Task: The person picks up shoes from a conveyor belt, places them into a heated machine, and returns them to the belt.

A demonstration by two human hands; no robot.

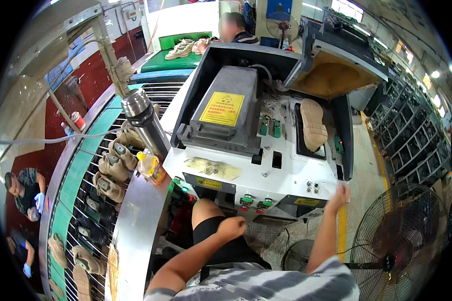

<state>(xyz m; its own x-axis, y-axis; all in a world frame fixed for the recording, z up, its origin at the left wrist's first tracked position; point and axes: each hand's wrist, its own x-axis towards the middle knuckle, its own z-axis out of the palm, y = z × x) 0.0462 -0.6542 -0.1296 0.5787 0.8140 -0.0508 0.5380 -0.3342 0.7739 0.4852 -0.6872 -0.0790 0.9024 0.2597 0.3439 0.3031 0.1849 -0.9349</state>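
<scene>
My left hand (232, 228) is a loose fist above my thigh, in front of the white two-station machine (286, 180). Nothing shows in it. At the machine's front right corner is my right hand (339, 196), fingers curled and slightly blurred; I see nothing in it. A beige shoe (314, 124) lies sole up on the right station's dark pad. Above that station the hinged lid (336, 75) stands raised, its tan inner pad showing. A grey cover (226, 100) with a yellow warning label is lowered over the left station. Green and red buttons (256, 202) sit on the front panel between my hands.
At left, a roller conveyor (78, 165) carries several beige and black shoes (113, 165). A steel thermos (143, 118) and a yellow-labelled bottle (150, 168) stand beside the machine. A large floor fan (389, 251) is at right, metal racks (402, 130) beyond. Co-workers are behind and at far left.
</scene>
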